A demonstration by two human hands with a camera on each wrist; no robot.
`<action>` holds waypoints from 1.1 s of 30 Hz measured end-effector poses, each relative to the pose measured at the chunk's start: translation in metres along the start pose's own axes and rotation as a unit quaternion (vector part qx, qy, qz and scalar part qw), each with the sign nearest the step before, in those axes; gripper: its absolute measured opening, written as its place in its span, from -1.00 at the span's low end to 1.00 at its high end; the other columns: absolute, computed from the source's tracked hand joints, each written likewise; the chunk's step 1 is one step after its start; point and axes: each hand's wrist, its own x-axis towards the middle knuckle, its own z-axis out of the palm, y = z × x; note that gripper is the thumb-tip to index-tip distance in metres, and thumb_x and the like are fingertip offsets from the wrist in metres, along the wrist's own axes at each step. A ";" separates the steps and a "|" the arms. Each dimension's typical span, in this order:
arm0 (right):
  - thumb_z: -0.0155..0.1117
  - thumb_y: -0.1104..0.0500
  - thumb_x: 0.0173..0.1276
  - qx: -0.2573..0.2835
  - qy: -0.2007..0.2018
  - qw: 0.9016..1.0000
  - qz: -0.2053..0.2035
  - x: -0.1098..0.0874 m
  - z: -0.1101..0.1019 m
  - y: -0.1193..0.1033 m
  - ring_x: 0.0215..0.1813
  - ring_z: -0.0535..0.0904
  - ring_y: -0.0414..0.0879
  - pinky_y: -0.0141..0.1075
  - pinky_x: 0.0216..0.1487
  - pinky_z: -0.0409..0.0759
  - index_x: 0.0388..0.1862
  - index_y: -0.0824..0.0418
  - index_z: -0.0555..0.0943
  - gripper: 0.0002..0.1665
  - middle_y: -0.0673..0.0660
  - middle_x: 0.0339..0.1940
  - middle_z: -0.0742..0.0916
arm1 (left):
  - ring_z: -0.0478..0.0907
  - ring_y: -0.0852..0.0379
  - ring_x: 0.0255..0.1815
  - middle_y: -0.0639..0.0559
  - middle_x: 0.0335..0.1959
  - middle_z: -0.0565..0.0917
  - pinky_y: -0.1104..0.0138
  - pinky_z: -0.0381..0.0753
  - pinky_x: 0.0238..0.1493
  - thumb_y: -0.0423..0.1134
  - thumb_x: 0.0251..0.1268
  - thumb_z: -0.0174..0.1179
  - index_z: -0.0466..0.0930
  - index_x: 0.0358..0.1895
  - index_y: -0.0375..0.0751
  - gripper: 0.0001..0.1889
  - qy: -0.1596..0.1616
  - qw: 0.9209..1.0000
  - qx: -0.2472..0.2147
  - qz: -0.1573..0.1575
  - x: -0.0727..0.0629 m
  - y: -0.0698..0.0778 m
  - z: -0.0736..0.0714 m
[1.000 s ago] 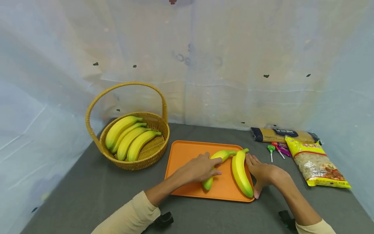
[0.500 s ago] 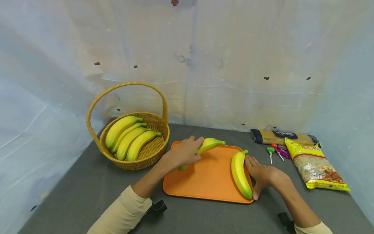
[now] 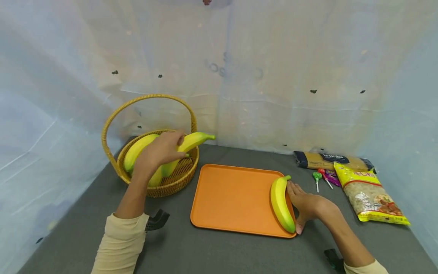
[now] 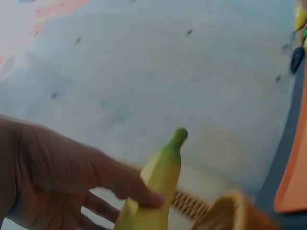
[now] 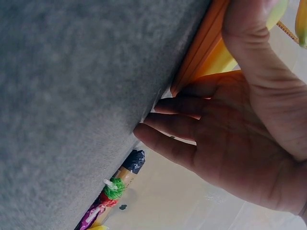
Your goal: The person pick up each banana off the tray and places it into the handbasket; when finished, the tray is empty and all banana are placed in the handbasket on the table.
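Observation:
My left hand [image 3: 160, 152] grips a banana [image 3: 193, 140] by its middle, over the wicker basket [image 3: 184, 182]. The stem end of this banana points up and right, and in the left wrist view thumb and fingers wrap its yellow body. Several bananas [image 3: 137, 150] lie in the basket, partly hidden behind the hand. My right hand [image 3: 306, 203] rests with straight fingers against the right edge of the orange tray [image 3: 236, 201]. Beside those fingers, another banana [image 3: 282, 205] lies along the tray's right side. In the right wrist view, the extended fingers touch the tray's outer wall.
At the right lie a spaghetti pack [image 3: 333, 160], a green lollipop [image 3: 317, 176], a red lollipop [image 3: 322, 173], a purple wrapper [image 3: 332, 178] and a yellow printed bag [image 3: 373, 196]. The basket's tall handle [image 3: 154, 97] arches over it. Plastic sheeting [image 3: 260, 76] stands behind the grey table.
My left hand has lifted the banana off the orange tray and carried it left and up to over the basket. The right hand has stayed at the tray's edge.

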 end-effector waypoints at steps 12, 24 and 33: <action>0.76 -0.21 -0.28 0.002 0.002 1.000 -0.005 -0.004 -0.001 0.001 0.71 -0.18 0.52 0.42 0.61 -0.01 0.69 0.52 -0.23 0.84 0.56 0.71 -0.12 | 0.36 -0.06 -0.30 -0.17 -0.28 0.42 0.13 0.35 -0.25 -0.20 0.37 0.41 0.34 -0.11 -0.32 -0.60 -0.022 0.989 0.009 -0.144 -0.010 -0.071 -0.013; 0.76 -0.18 -0.26 0.007 -0.004 1.000 -0.005 -0.002 -0.001 -0.001 0.71 -0.17 0.52 0.42 0.61 -0.01 0.69 0.51 -0.23 0.82 0.56 0.71 -0.12 | 0.41 -0.08 -0.33 -0.18 -0.33 0.46 0.15 0.44 -0.31 -0.27 0.25 0.50 0.38 -0.24 -0.29 -0.61 -0.010 0.983 0.021 -0.184 -0.010 -0.096 0.002; 0.76 -0.18 -0.24 0.009 -0.002 1.000 -0.006 -0.003 -0.002 -0.001 0.71 -0.17 0.52 0.42 0.61 -0.02 0.69 0.51 -0.24 0.82 0.56 0.71 -0.11 | 0.60 -0.20 -0.25 -0.28 -0.22 0.61 0.05 0.63 -0.33 -0.28 0.26 0.48 0.52 -0.16 -0.37 -0.68 -0.019 0.977 0.038 -0.209 -0.004 -0.096 0.004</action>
